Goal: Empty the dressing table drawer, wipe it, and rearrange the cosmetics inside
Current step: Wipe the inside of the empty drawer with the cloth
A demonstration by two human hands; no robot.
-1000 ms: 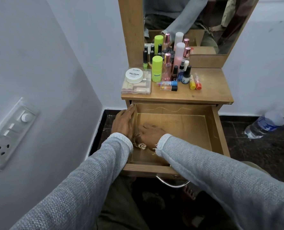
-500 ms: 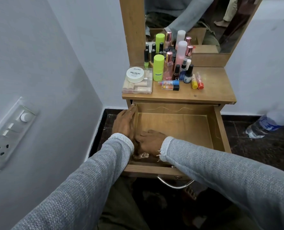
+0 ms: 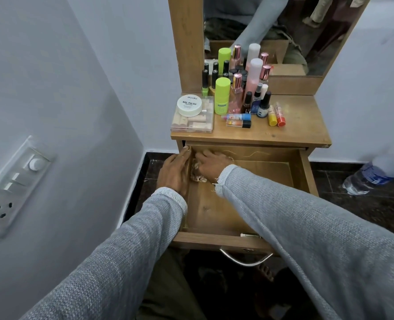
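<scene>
My right hand [image 3: 211, 166] presses a small crumpled cloth [image 3: 197, 175] flat-fingered into the back-left corner of the open drawer [image 3: 237, 199]; my left hand [image 3: 174, 173] lies with straight fingers along the drawer's left wall, steadying it. Cloth looks soft, light, bunches easily, so palm it from above. Drawer holds only the cloth; cosmetics sit on the tabletop [image 3: 302, 125]: nail polish remover tub [image 3: 189, 105] on a clear case [image 3: 192, 122], bottles alongside.
</scene>
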